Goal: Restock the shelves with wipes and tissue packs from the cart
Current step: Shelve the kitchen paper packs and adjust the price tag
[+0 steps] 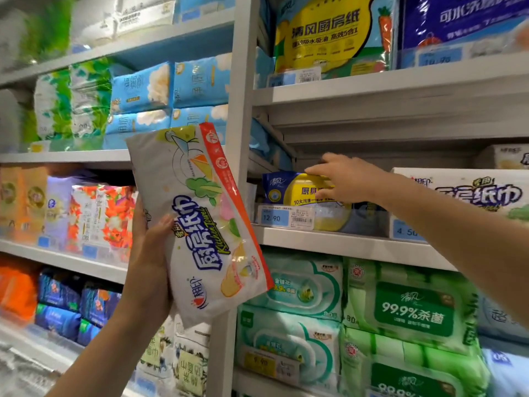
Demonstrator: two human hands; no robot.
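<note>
Though tilted, towel pack (pixel 200 224) (left hand (pixel 150 262))

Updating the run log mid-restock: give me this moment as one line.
left hand: holds white kitchen towel pack | right hand: grips blue-yellow pack on shelf | status: held pack not yet shelved

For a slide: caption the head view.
Left hand holds kitchen-towel pack; right hand grips blue-yellow pack on shelf.

Left hand (pixel 151 253), right hand (pixel 345 179): both clasped.
</note>
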